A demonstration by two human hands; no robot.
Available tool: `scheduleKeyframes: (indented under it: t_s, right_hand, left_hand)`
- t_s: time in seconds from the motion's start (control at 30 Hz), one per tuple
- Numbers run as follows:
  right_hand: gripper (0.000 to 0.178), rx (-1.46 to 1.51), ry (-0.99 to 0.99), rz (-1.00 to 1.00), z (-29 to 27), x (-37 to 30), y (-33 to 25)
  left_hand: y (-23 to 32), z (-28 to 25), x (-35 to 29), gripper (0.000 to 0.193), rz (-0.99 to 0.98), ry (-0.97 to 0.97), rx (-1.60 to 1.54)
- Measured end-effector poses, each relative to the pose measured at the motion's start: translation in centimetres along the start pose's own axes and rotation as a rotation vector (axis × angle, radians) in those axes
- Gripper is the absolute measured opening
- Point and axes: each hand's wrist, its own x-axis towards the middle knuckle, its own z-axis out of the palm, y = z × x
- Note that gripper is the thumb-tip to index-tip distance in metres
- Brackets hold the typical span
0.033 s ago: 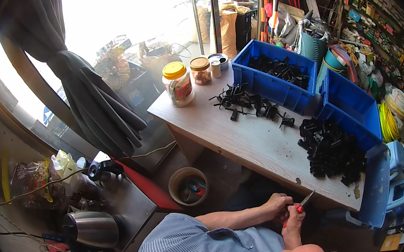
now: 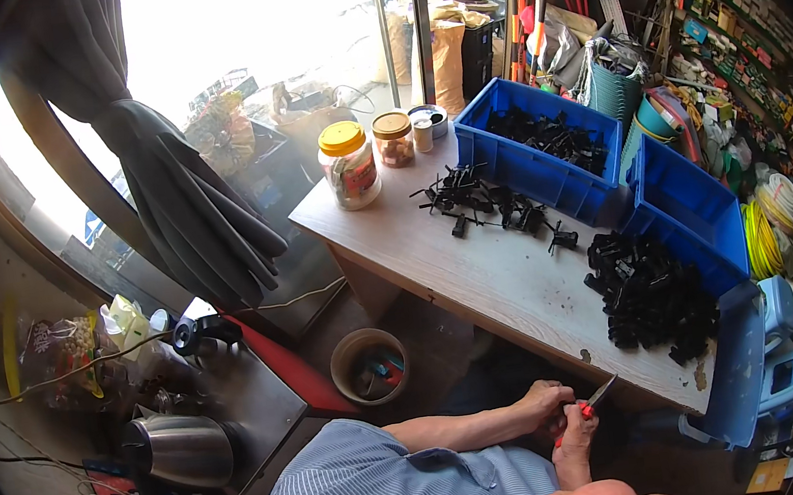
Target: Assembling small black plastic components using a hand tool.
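In front of the table's near edge, my right hand [image 2: 575,435] is closed around red-handled scissors [image 2: 603,391], their pointed metal blades toward the table. Touching or almost touching it, my left hand [image 2: 543,405] has its fingers curled together; what they pinch, if anything, is too small and hidden to name. Beyond my hands, a big heap of small black plastic parts [image 2: 648,294] lies on the right of the pale table [image 2: 394,223]. A looser group of black parts with thin prongs [image 2: 469,194] is spread farther back.
Behind the parts stand a blue crate [image 2: 542,180] holding more black pieces and a second blue bin [image 2: 687,236]. Jars [image 2: 349,169] stand at the table's far left corner. A waste bin [image 2: 334,369] is on the floor; a steel kettle [image 2: 184,452] sits at left.
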Motion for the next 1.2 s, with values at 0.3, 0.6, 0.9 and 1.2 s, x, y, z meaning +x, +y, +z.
scheduleKeyframes:
  t_s: [0.3, 0.6, 0.9, 1.2]
  right_hand:
    - [0.013, 0.042, -0.081, -0.041, -1.4, 1.1, 0.2]
    - [0.007, 0.130, -0.129, -0.010, -1.5, 1.6, -0.7]
    - [0.013, 0.122, -0.061, 0.024, 1.1, 1.3, -2.0]
    - [0.014, 0.119, -0.049, 0.008, 0.5, 0.2, -2.8]
  left_hand:
    - [-0.4, -1.5, 0.2, 0.020, 0.192, -0.181, 0.187]
    - [2.3, -4.2, -2.4, 0.048, 0.416, -0.489, 0.361]
    - [3.4, -4.7, -2.5, 0.045, 0.855, -0.438, 0.834]
    - [1.8, -2.3, -2.9, 0.039, 1.276, -0.233, 1.058]
